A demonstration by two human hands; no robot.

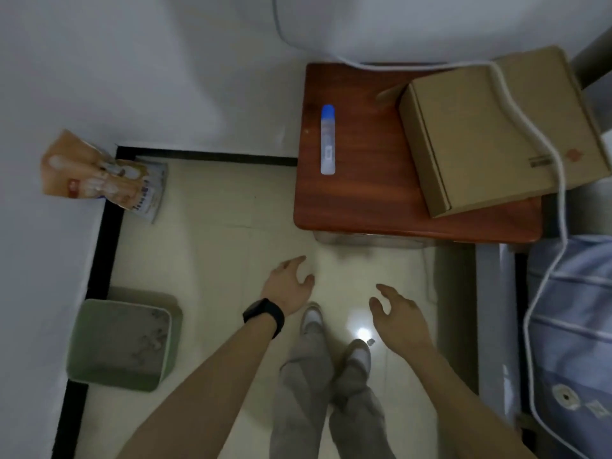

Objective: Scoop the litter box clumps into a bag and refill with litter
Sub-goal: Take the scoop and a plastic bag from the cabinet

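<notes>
1. Both forearms reach out from the bottom edge over the pale floor (pixel 215 253). The left hand (pixel 291 286) and right hand (pixel 397 313) are held apart, fingers loosely spread and slightly bent, holding nothing.
2. A black watch (pixel 264 313) sits on the left wrist.
3. Between the arms are two legs in grey trousers (pixel 308 376) and white shoes (pixel 312 318), standing on the floor beside a bright spot of glare (pixel 362 333).
4. The green litter box (pixel 112 380) sits on the floor at the lower left, against the white wall and well apart from the left hand. Its fill is grey with a few darker marks, possibly clumps, though the view is too soft to be sure.
5. A printed orange and white litter bag (pixel 102 175) leans in the far left corner, where the black skirting meets.
6. A red-brown wooden bench (pixel 364 200) stands ahead of the hands. On it lie a slim clear bottle (pixel 328 140) with a blue cap and, to its right, a closed cardboard box (pixel 496 134).
7. A white cable (pixel 559 180) runs over the cardboard box and down across the blue striped bedding (pixel 569 326) at the right edge.
</notes>
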